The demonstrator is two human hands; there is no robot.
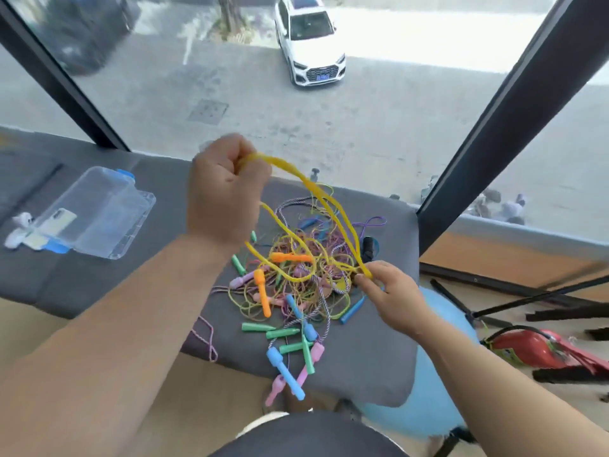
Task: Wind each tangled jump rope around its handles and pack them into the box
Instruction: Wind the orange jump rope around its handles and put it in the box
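A tangled pile of jump ropes (296, 285) lies on the grey cushion (369, 351), with green, blue, pink and orange handles mixed among thin cords. My left hand (227, 196) is raised above the pile, fist curled round loops of a yellow rope (316, 189). My right hand (392, 295) pinches the other end of those yellow loops at the pile's right edge. The rope's orange handles (263, 291) still lie in the tangle. A clear plastic box (99, 212) with blue latches sits open at the left.
White earbuds and a case (18, 232) lie beside the box. A blue ball (438, 384) sits under the cushion's right corner. Red and black gear (543, 351) lies on the floor at right. A large window runs behind the cushion.
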